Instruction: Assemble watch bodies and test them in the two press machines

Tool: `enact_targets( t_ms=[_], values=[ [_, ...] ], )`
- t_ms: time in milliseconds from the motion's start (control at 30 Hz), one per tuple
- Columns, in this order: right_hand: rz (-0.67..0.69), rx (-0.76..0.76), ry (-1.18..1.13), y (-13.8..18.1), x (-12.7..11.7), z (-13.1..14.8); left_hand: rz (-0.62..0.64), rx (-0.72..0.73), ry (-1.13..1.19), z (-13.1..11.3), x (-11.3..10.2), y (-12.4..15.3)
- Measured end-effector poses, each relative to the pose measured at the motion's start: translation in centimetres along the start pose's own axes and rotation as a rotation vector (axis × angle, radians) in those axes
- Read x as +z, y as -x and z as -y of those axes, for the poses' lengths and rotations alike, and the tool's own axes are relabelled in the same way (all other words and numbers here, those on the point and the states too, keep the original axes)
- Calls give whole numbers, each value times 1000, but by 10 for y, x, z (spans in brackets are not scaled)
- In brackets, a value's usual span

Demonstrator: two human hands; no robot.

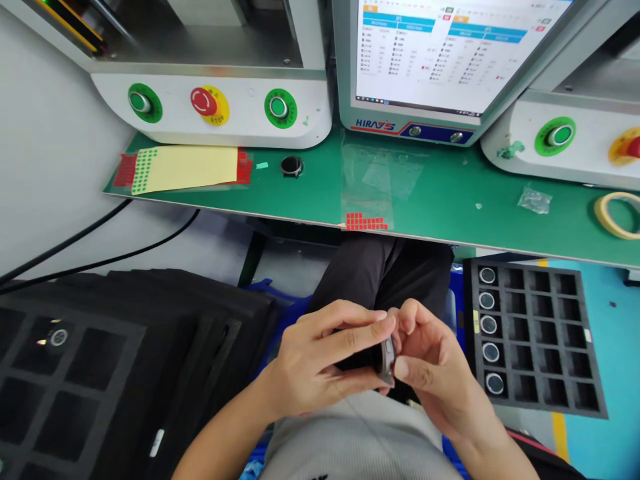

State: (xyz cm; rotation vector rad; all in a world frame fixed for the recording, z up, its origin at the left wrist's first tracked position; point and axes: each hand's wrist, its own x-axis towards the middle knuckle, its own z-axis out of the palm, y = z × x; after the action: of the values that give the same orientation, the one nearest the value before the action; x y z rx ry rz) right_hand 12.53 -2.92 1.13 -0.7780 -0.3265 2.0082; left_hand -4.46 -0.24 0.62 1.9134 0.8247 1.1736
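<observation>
Above my lap, my left hand (330,353) grips a dark smartwatch case (387,357) along its edges, with the fingers over the top and the thumb below. The case stands on edge, and a side button shows on its rim. My right hand (433,363) closes on the other face of the case with bent fingers and the thumb low on it. A trace of red shows by the right thumb; what it is I cannot make out. Another round watch case (291,167) lies on the green bench.
The green bench (310,200) bears a yellow sheet (187,170), red stickers on clear film (367,221) and a tape roll (620,215). Machines with buttons flank a monitor (420,53). A black tray (543,333) with several round watch parts is at right; stacked black foam trays (135,347) stand left.
</observation>
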Motion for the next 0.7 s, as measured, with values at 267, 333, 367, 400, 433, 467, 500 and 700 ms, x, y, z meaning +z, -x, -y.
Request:
enact_targets(
  t_ms=[267, 333, 367, 400, 433, 467, 500, 700],
  values=[
    [-127, -195, 75, 2, -17, 16, 34, -647, 1085, 13, 4, 3],
    [-158, -207, 81, 1, -21, 17, 34, -743, 1302, 13, 9, 5],
    [-165, -203, 80, 0, -22, 16, 21, -766, 1355, 13, 12, 6],
    [-171, -197, 81, 0, -23, 14, -1, -780, 1373, 13, 15, 6],
    [-182, -194, 86, -1, -23, 11, -27, -790, 1366, 12, 18, 5],
    [-202, -195, 97, -2, -24, 9, -53, -797, 1343, 12, 20, 5],
    [-223, -200, 112, -2, -24, 7, -79, -806, 1314, 11, 21, 4],
    [-273, -241, 177, -4, -29, 2, -135, -867, 1129, 12, 22, 0]
  ],
)
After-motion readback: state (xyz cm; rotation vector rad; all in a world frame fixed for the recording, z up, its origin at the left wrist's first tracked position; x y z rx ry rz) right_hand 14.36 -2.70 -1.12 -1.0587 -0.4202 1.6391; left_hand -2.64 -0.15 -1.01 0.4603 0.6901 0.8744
